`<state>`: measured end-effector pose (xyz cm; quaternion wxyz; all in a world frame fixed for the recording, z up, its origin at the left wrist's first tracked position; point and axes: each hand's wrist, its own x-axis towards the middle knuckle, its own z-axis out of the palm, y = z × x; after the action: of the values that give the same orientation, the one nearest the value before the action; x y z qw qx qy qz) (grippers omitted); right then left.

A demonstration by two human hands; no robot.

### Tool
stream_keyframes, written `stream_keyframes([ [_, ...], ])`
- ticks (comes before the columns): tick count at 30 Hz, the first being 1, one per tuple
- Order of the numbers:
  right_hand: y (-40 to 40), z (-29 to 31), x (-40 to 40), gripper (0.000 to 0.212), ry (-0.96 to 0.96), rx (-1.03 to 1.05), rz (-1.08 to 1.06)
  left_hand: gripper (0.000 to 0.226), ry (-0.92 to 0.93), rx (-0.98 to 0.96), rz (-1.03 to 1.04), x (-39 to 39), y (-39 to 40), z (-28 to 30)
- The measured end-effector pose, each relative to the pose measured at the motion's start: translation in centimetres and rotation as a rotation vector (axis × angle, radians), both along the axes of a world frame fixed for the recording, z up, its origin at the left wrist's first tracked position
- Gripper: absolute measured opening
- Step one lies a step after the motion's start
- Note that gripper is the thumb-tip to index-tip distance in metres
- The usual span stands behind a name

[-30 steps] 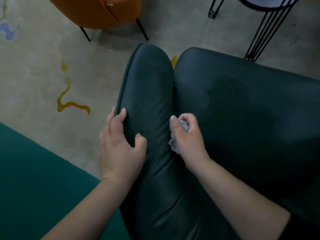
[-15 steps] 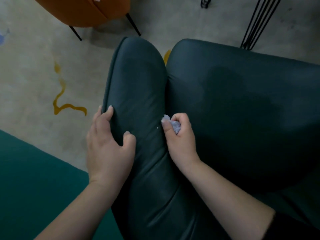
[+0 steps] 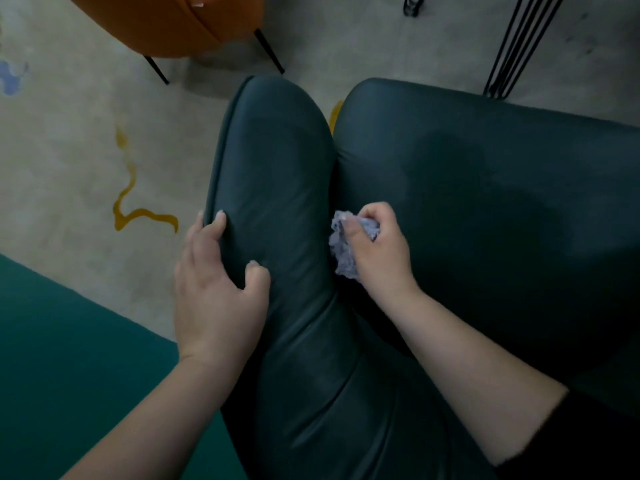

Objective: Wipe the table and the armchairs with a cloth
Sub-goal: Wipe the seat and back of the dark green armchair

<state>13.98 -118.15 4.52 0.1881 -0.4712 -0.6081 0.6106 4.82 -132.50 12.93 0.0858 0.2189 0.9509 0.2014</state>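
Wiping the dark green armchair [image 3: 485, 209], down in the crease between its armrest [image 3: 273, 188] and seat cushion. Right hand [image 3: 377, 251] curled tight round a crumpled pale lilac cloth [image 3: 341, 252], thumb pressed over the top, the wad bulging out on the thumb side and touching the inner wall of the armrest. Left hand [image 3: 218, 292] resting on the armrest just beside, fingers [image 3: 207, 233] spread wide over the outer edge and thumb on top, holding nothing, apparently only bracing the padding.

Key relation: crease running lengthwise away from the body, from wrist level up toward the rounded front end of the armrest, with the cloth sitting about midway along it. Cloth already in the right hand and pointed into the gap, so the right hand clearly the one to work; likely next stroke along that long axis, forward or back, rather than across. Left hand on the far side of the armrest from the cloth, well placed to steady it.

Also in view: an orange chair [image 3: 166, 22] on thin dark legs, black wire legs [image 3: 519, 43] of some other furniture, pale floor with a yellow squiggle [image 3: 131, 209].
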Motion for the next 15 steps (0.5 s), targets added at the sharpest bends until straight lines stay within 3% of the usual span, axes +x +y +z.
stream_keyframes([
  [2, -1.3, 1.7, -0.5, 0.02, 0.157, 0.041, 0.006, 0.068, 0.004, 0.0, 0.001, 0.0, 0.0, 0.0],
  [5, -4.0, 2.0, -0.6, 0.022, 0.204, 0.216, 0.182, 0.068, 0.011, 0.01, 0.003, 0.0, 0.0, 0.0],
  [11, 0.0, -2.2, 2.7, 0.021, -0.186, 0.003, 0.074, 0.068, 0.005, 0.004, 0.004, 0.0, -0.1, -0.1],
  [15, -2.6, 1.0, 4.0, 0.022, 0.062, -0.058, 0.045, 0.068, 0.006, -0.005, 0.003, -0.1, -0.1, -0.2],
])
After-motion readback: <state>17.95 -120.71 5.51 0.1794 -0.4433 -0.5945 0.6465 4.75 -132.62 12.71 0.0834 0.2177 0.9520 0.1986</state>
